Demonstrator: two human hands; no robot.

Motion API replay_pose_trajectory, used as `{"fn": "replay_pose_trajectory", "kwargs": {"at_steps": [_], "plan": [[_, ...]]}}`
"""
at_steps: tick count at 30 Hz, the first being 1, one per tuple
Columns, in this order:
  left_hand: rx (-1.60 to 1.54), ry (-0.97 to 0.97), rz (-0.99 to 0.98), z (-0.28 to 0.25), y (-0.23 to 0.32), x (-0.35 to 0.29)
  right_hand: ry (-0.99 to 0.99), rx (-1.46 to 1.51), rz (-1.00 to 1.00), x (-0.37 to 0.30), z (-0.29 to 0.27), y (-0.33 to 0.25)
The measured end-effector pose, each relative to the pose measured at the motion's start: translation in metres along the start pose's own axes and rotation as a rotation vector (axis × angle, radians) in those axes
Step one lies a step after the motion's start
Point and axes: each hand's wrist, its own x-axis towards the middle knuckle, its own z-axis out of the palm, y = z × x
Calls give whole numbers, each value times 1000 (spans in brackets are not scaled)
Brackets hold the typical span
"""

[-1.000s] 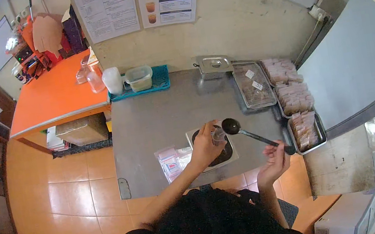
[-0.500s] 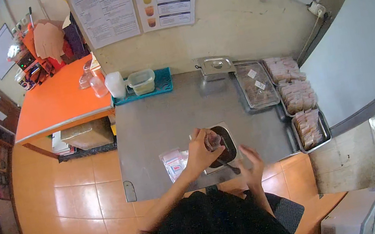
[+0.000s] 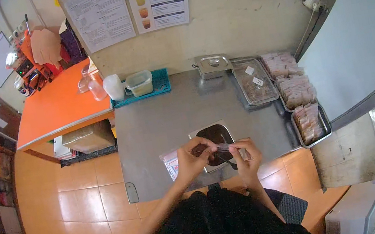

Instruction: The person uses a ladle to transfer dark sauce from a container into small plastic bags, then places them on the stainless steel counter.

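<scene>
A small clear plastic bag (image 3: 223, 147) is stretched between my two hands, its dark contents partly hidden by fingers. My left hand (image 3: 191, 159) closes round the filled end. Finger and thumb of my right hand (image 3: 248, 157) pinch the other end. Just beneath them a steel food pan (image 3: 230, 131) holds a dark brown filling. A dark-handled spoon (image 3: 227, 161) leans in that pan, its handle over the near rim. Left of my left hand lies a stack of flat printed plastic bags (image 3: 170, 163), partly covered by the hand.
Trays of filled packets (image 3: 308, 122) line the right edge of the steel table (image 3: 149, 128). Beside them are a lidded clear container (image 3: 255, 83) and a steel pan with a lid (image 3: 212, 64). A teal tray (image 3: 161, 82) with plastic tubs stands back left, near an orange table (image 3: 57, 106).
My right hand has come up and left from beside the pan and now pinches the bag's free end. The spoon stays in the pan. The view has shifted slightly.
</scene>
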Motion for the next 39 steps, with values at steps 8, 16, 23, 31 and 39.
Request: {"fn": "replay_pose_trajectory", "kwargs": {"at_steps": [8,16,23,31,39], "plan": [[46,89,-2,-10,-8,-7,-148,-49,-56,7,16,-17],[137,49,-10,-35,-12,-15,-300,-43,-121,6,39,-12],[115,236,-60,-112,-8,-45,-342,-32,-35,-4,48,20],[683,356,-65,-159,-26,-25,-835,-909,120,-90,143,95],[685,509,129,-151,-69,-18,-558,-932,-183,-119,158,155]]}}
